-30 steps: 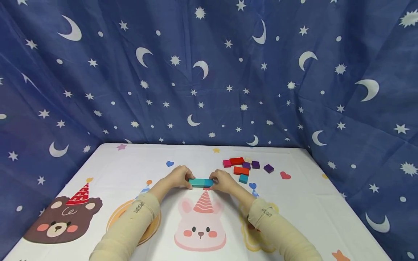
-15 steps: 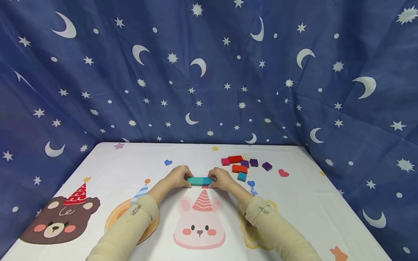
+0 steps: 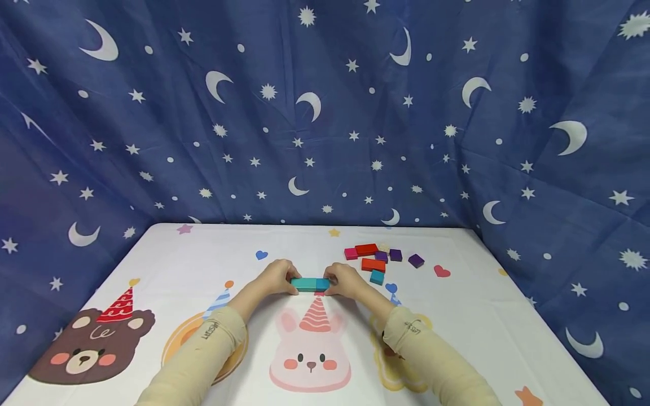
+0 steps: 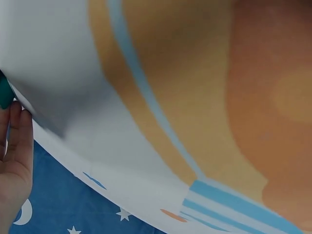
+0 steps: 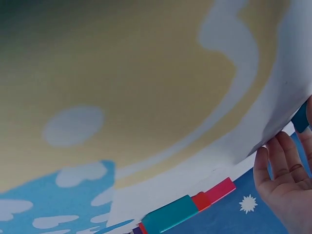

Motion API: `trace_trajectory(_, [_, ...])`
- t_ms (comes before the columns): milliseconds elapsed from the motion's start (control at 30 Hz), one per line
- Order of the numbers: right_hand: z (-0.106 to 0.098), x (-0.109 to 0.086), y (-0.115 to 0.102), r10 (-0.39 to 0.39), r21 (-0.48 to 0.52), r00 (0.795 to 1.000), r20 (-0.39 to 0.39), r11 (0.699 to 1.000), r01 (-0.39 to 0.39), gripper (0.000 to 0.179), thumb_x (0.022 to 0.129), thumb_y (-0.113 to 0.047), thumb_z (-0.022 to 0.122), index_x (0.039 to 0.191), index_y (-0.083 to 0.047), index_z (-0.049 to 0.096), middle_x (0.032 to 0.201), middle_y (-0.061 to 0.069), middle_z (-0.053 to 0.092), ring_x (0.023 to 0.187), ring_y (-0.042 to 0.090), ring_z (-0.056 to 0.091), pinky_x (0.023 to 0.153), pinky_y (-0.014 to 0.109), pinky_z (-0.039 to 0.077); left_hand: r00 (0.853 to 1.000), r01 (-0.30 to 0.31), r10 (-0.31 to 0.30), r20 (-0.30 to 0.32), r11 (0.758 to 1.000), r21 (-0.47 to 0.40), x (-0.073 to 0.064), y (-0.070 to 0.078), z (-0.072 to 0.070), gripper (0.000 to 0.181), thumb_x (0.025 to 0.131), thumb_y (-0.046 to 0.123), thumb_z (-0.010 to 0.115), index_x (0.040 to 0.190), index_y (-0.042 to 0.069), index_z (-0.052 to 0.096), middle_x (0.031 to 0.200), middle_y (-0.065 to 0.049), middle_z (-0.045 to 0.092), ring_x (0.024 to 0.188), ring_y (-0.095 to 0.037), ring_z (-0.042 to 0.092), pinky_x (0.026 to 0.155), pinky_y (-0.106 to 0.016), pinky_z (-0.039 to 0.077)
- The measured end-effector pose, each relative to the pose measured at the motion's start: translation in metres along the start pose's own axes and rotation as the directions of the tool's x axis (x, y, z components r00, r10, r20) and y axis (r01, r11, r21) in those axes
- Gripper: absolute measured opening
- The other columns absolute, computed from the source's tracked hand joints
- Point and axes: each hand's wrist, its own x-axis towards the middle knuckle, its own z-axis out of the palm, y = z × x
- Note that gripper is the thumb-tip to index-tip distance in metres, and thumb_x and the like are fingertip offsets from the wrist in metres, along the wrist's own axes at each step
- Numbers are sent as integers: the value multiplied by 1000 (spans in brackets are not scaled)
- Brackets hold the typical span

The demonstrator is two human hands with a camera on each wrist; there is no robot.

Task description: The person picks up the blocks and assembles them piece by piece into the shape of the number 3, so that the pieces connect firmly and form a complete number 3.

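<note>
Two blocks lie end to end on the table in the head view: a longer teal block [image 3: 304, 285] on the left and a shorter blue block [image 3: 322, 285] on the right. My left hand [image 3: 275, 278] grips the teal block's left end between thumb and fingers. At the opposite end, my right hand [image 3: 345, 281] pinches the blue block. In the left wrist view only a corner of the teal block [image 4: 5, 92] shows by the fingertips. The right wrist view catches an edge of the blue block [image 5: 300, 118] at the right border.
Right of the hands lie several loose blocks: a loose blue block [image 3: 377, 277], two red blocks [image 3: 373, 265], a pink block [image 3: 351, 254], a cream block [image 3: 383, 248] and several purple blocks [image 3: 416, 260]. A white cloth with printed animals covers the table [image 3: 457, 316]; a blue curtain [image 3: 325, 113] hangs behind.
The view tilts slightly, shifting the whole scene a little to the left. Both hands keep their grip on the two blocks, which stay in place on the table.
</note>
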Motion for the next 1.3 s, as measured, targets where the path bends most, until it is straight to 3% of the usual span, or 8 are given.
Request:
trace_trajectory(267, [-1,-2,2,8,-22,1000,-5,1000,-8,28,73,-16,81,96,-6,68,89,6,65,80,16,51,84,37,50,1000,-28,28,-2,1000,-8,1,0,3,32,63,6,85,92,1,74,80,-5,67,68,-9,56,65,-22,48])
trace_trajectory(733, [-7,6,0,10,-10,998,57,1000,-10,39,72,-14,81,106,-4,65,95,11,65,81,18,52,82,37,50,999,37,-37,-13,999,-18,3,-1,4,32,64,6,84,94,2,73,81,-3,66,69,-10,54,67,-23,48])
trace_trajectory(967, [-13,6,0,69,15,992,107,997,-71,50,73,-15,80,118,-7,60,109,13,65,97,23,58,94,42,48,1000,10,-9,6,1000,-14,6,-1,3,33,65,8,84,95,1,73,83,-5,68,71,-11,54,68,-24,48])
trace_trajectory(1300, [-18,6,-1,41,50,975,217,997,-53,62,76,-18,78,131,-9,52,120,14,61,109,25,55,102,43,43,1000,20,-20,5,1000,-12,0,-3,2,32,65,8,84,94,2,73,80,-3,65,69,-10,52,67,-23,46])
